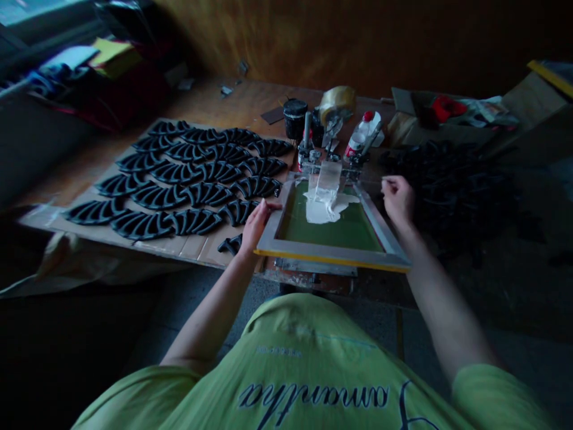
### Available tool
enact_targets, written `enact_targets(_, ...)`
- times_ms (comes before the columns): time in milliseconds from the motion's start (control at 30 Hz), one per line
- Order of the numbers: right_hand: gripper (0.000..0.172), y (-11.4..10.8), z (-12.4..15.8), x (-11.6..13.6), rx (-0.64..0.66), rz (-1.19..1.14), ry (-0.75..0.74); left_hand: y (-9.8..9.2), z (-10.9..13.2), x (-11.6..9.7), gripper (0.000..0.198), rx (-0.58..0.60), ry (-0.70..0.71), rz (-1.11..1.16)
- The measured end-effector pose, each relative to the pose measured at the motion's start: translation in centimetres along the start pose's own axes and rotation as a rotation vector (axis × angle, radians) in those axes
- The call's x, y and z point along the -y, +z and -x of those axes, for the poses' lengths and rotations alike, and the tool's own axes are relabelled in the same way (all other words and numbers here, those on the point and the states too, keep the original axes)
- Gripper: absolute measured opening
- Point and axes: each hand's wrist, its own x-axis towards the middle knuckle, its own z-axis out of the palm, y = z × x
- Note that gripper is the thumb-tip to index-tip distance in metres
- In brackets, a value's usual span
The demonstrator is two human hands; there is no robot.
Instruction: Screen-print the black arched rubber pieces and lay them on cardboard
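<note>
A wooden-framed printing screen (332, 254) with green mesh lies in front of me. White ink and a squeegee (326, 194) rest on the mesh near its far end. My left hand (256, 224) grips the frame's left edge with curled fingers. My right hand (397, 198) sits by the frame's far right corner, fingers curled in a pinch; what they hold is too small to make out. One loose black fin-shaped piece (230, 243) lies just left of my left hand.
Several black fin-shaped pieces (188, 176) lie in rows on a cardboard sheet (188, 248) to the left. A black ink pot (295, 118), tape roll (336, 103) and white bottle (363, 132) stand behind the screen. A dark heap of pieces (452, 191) lies right.
</note>
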Motion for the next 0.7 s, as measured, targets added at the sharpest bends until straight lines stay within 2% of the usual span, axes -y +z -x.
enact_targets(100,0.030,1.5,3.8,-2.3,0.109,0.035,0.022,2.5,-2.6,-3.8,0.049,-0.031,0.149,0.092)
enact_targets(200,0.016,5.4,8.6,-1.8,0.283,0.108,-0.151,4.6,-4.9,-7.0,0.043,0.005,0.196,0.150)
enact_targets(267,0.015,7.4,10.6,-0.7,0.385,0.234,-0.260,5.3,-5.7,-7.6,0.042,0.016,0.195,0.162)
enact_targets(300,0.013,8.1,11.2,-0.2,0.426,0.296,-0.279,5.4,-5.6,-7.3,0.044,0.004,0.187,0.160)
enact_targets(367,0.011,8.5,11.5,0.9,0.478,0.366,-0.234,5.3,-4.3,-5.3,0.048,-0.014,0.116,0.142)
enact_targets(400,0.012,8.5,11.6,1.5,0.488,0.375,-0.195,5.3,-3.0,-3.7,0.051,0.015,0.027,0.124)
enact_targets(433,0.014,8.3,11.8,2.1,0.483,0.369,-0.158,5.2,-1.5,-1.9,0.054,0.063,-0.087,0.107)
enact_targets(500,0.017,8.1,12.8,3.8,0.431,0.319,-0.128,5.4,2.0,1.8,0.059,0.248,-0.444,0.049)
enact_targets(533,0.017,8.0,13.5,4.8,0.405,0.277,-0.154,5.6,3.7,3.5,0.061,0.267,-0.553,0.062)
enact_targets(600,0.017,7.9,15.2,6.5,0.404,0.155,-0.298,5.8,6.1,5.9,0.061,0.206,-0.622,0.143)
enact_targets(667,0.016,7.4,16.3,6.9,0.454,0.005,-0.479,5.1,6.9,7.1,0.058,0.107,-0.604,0.197)
enact_targets(700,0.017,6.7,16.4,6.3,0.465,-0.049,-0.523,4.2,6.8,7.3,0.056,0.064,-0.584,0.189)
